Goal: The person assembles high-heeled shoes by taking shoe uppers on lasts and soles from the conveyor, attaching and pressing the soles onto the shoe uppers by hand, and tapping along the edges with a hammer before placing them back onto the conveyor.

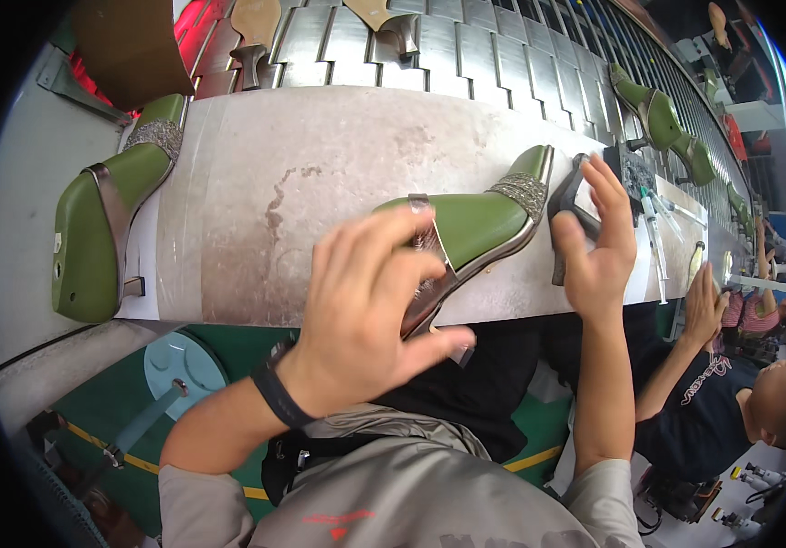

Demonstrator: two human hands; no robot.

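A high-heeled sandal on a green shoe last [489,224] lies on the work board, with a glittery band near its toe and a brown strap and heel. My left hand [361,297] is over its heel end, fingers spread; whether the fingertips touch it I cannot tell. Shiny wrinkled material shows beneath those fingers. To the right of the toe, my right hand [601,242] is raised with fingers apart and nothing visible in it. Behind it stands a dark object with a pale face [568,194], partly hidden, its kind unclear.
Another sandal on a green last [105,228] rests at the board's left end. Syringes [656,239] lie at the right. Beyond the board [247,183] runs a metal slat conveyor [320,41] carrying shoe parts and lasted shoes [662,119]. A co-worker [731,402] sits at the right.
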